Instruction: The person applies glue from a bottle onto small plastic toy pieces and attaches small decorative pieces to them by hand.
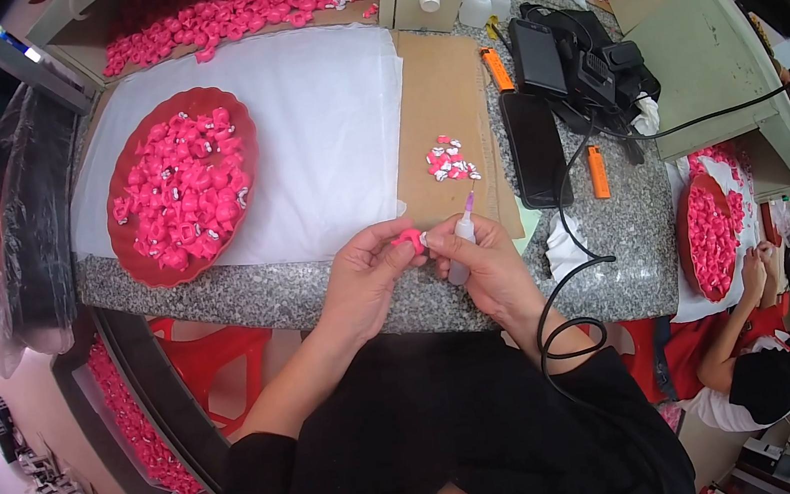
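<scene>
Just above the near edge of the granite counter, my left hand (pixel 365 276) pinches a small pink plastic piece (pixel 409 239). My right hand (pixel 490 264) is closed round a small glue bottle (pixel 460 269) with a thin purple-tipped nozzle pointing up and away. Its thumb and forefinger meet the pink piece at a small whitish part, partly hidden by the fingertips. Beyond the hands, a little heap of pink-and-white pieces (pixel 450 159) lies on brown cardboard (pixel 421 71). To the left, a red scalloped tray (pixel 247 164) full of pink pieces rests on white paper (pixel 315 107).
Right of the cardboard lie a black phone (pixel 535 151), orange lighters (pixel 599 172), a crumpled tissue (pixel 564 245) and black devices (pixel 592 68). A black cable (pixel 568 326) crosses my right forearm. More pink pieces (pixel 222 21) fill the back shelf. A co-worker (pixel 784 354) sits at right.
</scene>
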Action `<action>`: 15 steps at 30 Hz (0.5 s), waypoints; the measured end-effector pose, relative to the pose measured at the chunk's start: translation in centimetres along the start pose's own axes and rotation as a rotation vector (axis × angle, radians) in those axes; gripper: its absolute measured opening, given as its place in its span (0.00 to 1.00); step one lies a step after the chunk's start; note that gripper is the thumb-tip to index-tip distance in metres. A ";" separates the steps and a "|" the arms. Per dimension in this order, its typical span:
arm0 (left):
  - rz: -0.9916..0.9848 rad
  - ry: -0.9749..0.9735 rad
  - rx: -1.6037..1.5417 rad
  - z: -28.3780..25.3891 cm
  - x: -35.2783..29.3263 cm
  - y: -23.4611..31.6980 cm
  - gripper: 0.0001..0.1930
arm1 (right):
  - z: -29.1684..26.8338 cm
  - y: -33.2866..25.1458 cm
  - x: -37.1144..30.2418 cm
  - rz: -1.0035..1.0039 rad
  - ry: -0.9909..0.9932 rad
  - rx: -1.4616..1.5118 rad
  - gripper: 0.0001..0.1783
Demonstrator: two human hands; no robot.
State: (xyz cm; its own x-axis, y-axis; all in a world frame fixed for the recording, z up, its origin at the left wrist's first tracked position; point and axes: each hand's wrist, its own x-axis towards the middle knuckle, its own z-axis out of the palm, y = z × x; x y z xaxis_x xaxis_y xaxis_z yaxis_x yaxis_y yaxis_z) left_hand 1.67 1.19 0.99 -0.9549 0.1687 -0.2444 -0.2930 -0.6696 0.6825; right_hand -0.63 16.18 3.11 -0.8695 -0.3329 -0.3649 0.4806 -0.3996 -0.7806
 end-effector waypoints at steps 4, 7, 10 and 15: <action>0.053 -0.009 0.106 -0.3 0.0 -0.2 0.12 | 0.2 -0.4 0.1 0.033 0.001 -0.085 0.06; 0.089 -0.020 0.142 -0.1 0.0 -0.1 0.12 | 0.3 -0.3 0.2 0.052 -0.005 -0.080 0.06; 0.094 -0.026 0.095 -0.5 0.1 -0.4 0.12 | 0.6 -0.2 0.2 0.117 -0.001 -0.001 0.06; 0.087 -0.010 0.069 -0.7 0.1 -0.7 0.11 | 0.6 0.2 0.1 0.141 -0.013 0.011 0.06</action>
State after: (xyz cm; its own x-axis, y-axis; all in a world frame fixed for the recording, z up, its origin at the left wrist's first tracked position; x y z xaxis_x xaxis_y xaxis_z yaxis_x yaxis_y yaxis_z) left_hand 1.78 1.17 0.05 -0.9771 0.1202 -0.1756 -0.2117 -0.6304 0.7468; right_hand -0.59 15.54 3.17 -0.7918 -0.3972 -0.4640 0.5992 -0.3577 -0.7162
